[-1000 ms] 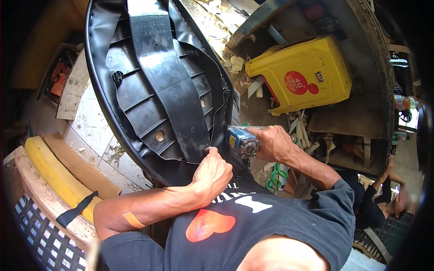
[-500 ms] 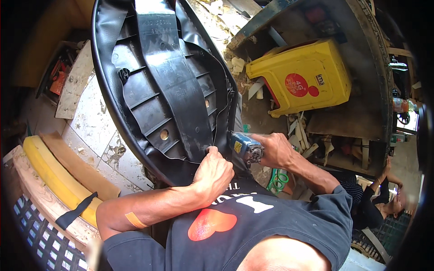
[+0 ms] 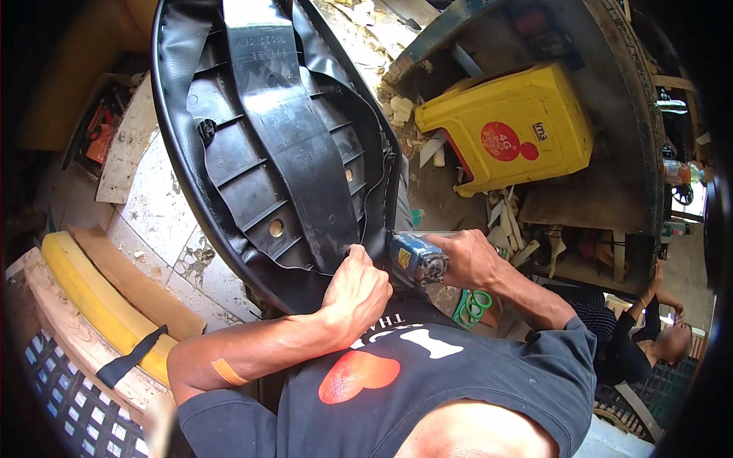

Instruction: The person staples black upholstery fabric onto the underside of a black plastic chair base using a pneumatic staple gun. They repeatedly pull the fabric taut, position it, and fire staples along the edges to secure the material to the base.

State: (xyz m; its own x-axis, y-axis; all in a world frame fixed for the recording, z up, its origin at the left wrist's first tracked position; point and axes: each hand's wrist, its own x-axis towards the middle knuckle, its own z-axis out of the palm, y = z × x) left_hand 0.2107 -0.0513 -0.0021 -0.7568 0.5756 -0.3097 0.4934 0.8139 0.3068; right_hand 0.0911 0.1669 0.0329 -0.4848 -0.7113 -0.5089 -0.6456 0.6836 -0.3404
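A black motorcycle seat [image 3: 298, 137] lies upside down in front of me, its ribbed plastic base facing up. The black cover [image 3: 174, 114] is folded inward over the rim, its loose edge wavy along both sides. My left hand [image 3: 357, 290] is closed on the edge of this cover at the seat's near end, fingers pinched together. My right hand [image 3: 467, 259] grips a blue staple gun [image 3: 416, 258], held just right of my left hand beside the seat's near right rim. The staple gun's nose is hidden, so contact with the cover cannot be made out.
A yellow plastic stool [image 3: 511, 130] lies on its side at the right, near scraps on the floor. Yellow foam [image 3: 99, 301] on a wooden piece is at the left. A coil of green hose [image 3: 475, 305] lies below my right hand. Another person [image 3: 649, 336] sits far right.
The seat has shifted very slightly left, and my left hand with it. The staple gun stays beside the rim, tilted a little differently. The grip of both hands is unchanged.
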